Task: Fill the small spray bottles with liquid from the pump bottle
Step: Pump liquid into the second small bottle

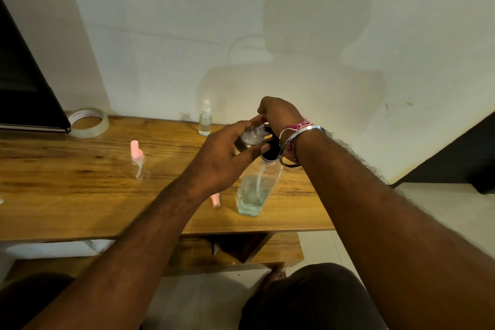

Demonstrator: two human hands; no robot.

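Pinching a small clear spray bottle [250, 135] between thumb and curled fingers [263, 148], the left hand [225, 158] held it tilted, its threaded neck against the black pump head [270, 151] of the pump bottle [257, 190]. The right hand [278, 115] sat just above, at twelve o'clock from that pump head, its fingers curled downward over the top; whether they actually gripped or merely pressed the pump could not be told, since the wrist and its metal bangle [300, 142] hid the contact. The pump bottle stood upright on the tabletop [80, 195] near the front edge, roughly half full of clear liquid.

Judging from how things lay, the filling was partly done. At eleven o'clock from the hands, near the wall, one small bottle with a white sprayer [205, 119] stood capped and appeared to hold liquid. At nine o'clock, a bottle with a pink sprayer [139, 163] stood capped and looked empty, so it likely remained to be filled. A loose pink sprayer top [215, 200] lay just beside the pump bottle at its eight o'clock, probably belonging to the held bottle, which would need recapping. A tape roll [89, 122] rested far off at ten o'clock.
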